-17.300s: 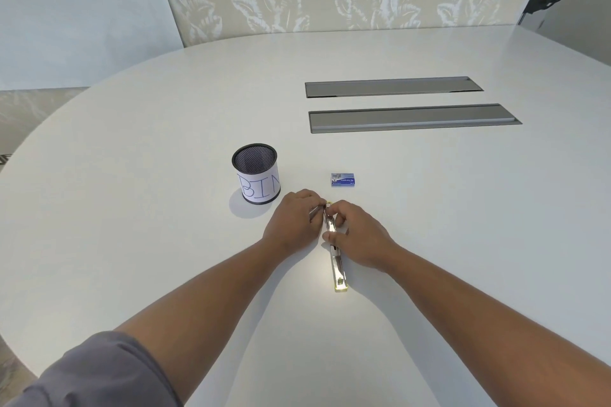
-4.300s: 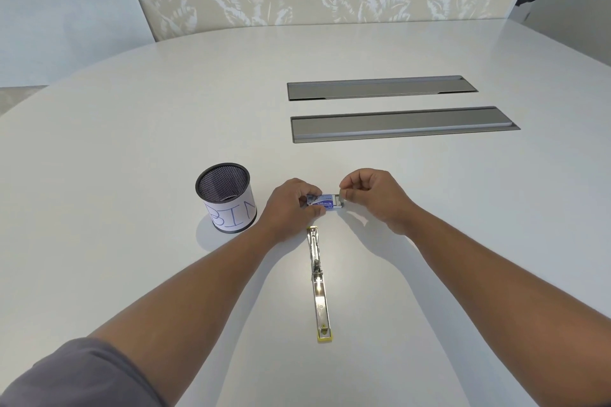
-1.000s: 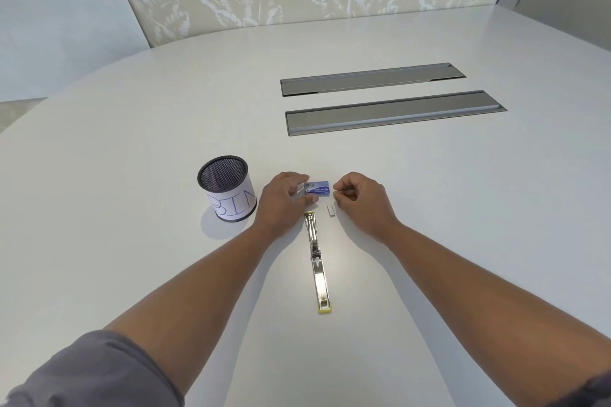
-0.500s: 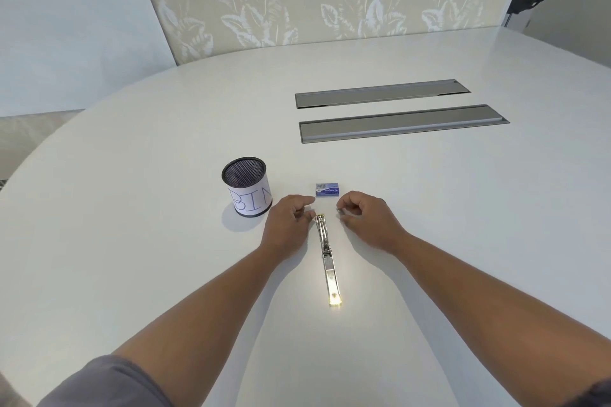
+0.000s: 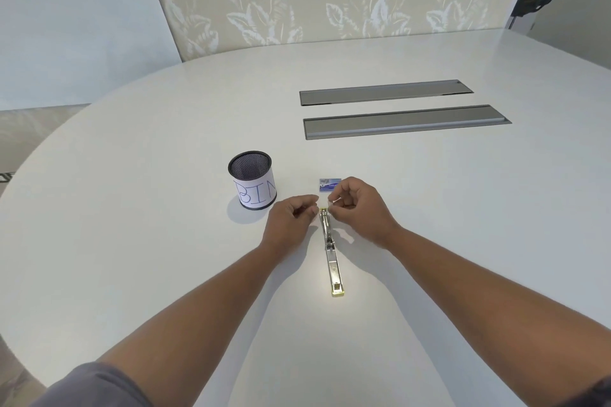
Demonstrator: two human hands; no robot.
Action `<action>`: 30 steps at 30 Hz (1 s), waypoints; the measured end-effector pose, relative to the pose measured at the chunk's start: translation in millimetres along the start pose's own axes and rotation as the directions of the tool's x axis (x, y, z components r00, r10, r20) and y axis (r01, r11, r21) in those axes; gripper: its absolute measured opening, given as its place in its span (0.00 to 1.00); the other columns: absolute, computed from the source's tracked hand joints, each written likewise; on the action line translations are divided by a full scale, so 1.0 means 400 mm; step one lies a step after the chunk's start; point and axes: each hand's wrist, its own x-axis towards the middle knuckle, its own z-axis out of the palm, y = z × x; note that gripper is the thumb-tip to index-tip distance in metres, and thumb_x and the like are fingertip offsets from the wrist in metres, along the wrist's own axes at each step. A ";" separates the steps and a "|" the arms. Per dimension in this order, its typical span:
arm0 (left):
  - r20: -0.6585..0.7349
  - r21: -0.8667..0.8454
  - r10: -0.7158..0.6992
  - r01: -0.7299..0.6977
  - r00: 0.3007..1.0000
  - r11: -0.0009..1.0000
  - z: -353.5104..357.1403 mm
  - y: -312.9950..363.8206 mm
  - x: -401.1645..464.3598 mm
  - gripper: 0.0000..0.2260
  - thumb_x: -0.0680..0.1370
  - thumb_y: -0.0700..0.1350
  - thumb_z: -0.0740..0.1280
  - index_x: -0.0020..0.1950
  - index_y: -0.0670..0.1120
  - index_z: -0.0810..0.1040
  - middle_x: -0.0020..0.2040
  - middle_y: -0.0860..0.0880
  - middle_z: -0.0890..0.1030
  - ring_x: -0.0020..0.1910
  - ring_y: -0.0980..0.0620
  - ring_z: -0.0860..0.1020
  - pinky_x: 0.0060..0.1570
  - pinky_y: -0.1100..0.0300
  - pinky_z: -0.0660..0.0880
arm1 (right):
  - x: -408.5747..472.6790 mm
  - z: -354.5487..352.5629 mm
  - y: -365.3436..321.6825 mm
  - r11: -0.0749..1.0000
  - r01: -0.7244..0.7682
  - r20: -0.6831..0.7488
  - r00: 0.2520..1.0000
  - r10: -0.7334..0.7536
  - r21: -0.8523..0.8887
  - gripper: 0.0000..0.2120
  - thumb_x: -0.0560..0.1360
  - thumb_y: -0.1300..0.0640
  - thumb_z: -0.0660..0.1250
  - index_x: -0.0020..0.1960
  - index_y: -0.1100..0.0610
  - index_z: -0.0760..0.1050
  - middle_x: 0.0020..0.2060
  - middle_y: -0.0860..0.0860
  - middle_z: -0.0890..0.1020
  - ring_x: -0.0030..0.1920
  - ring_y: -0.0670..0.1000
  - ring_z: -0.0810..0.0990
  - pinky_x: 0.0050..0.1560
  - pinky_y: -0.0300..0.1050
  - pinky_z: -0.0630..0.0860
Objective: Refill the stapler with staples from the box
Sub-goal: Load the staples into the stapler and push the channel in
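Right hand [image 5: 358,208] above opened-flat, silvery, yellow-tipped stapler [image 5: 331,261]

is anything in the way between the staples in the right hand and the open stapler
Nothing visible. The right hand pinches something small, likely staples, just above the far end of the opened stapler; the left hand sits beside it, not across it.

One head-worn camera looks forward and down (wide-angled) at the white table [image 5: 139,208].
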 end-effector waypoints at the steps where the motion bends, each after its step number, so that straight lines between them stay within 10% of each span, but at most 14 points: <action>1: 0.003 -0.082 -0.027 0.027 1.000 0.996 -0.001 0.006 -0.001 0.08 0.80 0.42 0.70 0.57 0.48 0.85 0.47 0.53 0.87 0.45 0.57 0.83 0.43 0.70 0.77 | 0.002 0.007 -0.007 1.000 0.012 0.012 1.000 -0.012 -0.007 0.08 0.72 0.69 0.72 0.48 0.61 0.76 0.41 0.50 0.83 0.39 0.48 0.81 0.42 0.42 0.78; 12: 0.153 -0.466 -0.176 0.228 0.973 0.855 -0.002 0.035 0.004 0.05 0.76 0.36 0.74 0.50 0.37 0.84 0.34 0.46 0.81 0.31 0.53 0.73 0.32 0.65 0.72 | -0.001 0.030 -0.036 0.992 0.090 0.052 0.995 -0.086 -0.084 0.07 0.74 0.61 0.74 0.49 0.53 0.78 0.45 0.51 0.85 0.46 0.51 0.86 0.49 0.51 0.83; 18: 0.069 -0.310 -0.191 0.203 0.979 0.929 0.000 0.041 0.013 0.03 0.75 0.35 0.73 0.48 0.39 0.83 0.36 0.46 0.83 0.27 0.55 0.72 0.27 0.66 0.69 | -0.042 0.021 -0.019 0.989 0.023 -0.105 0.994 -0.039 -0.147 0.09 0.74 0.68 0.67 0.48 0.55 0.80 0.38 0.43 0.81 0.30 0.40 0.77 0.35 0.29 0.71; 30: 0.138 -0.195 -0.179 0.204 0.974 0.959 -0.003 0.049 0.031 0.05 0.76 0.35 0.73 0.50 0.36 0.83 0.36 0.48 0.83 0.28 0.56 0.72 0.30 0.65 0.71 | -0.108 0.037 0.015 0.993 0.006 -0.047 0.999 -0.011 -0.120 0.08 0.71 0.56 0.79 0.44 0.48 0.81 0.37 0.36 0.81 0.34 0.40 0.75 0.39 0.33 0.73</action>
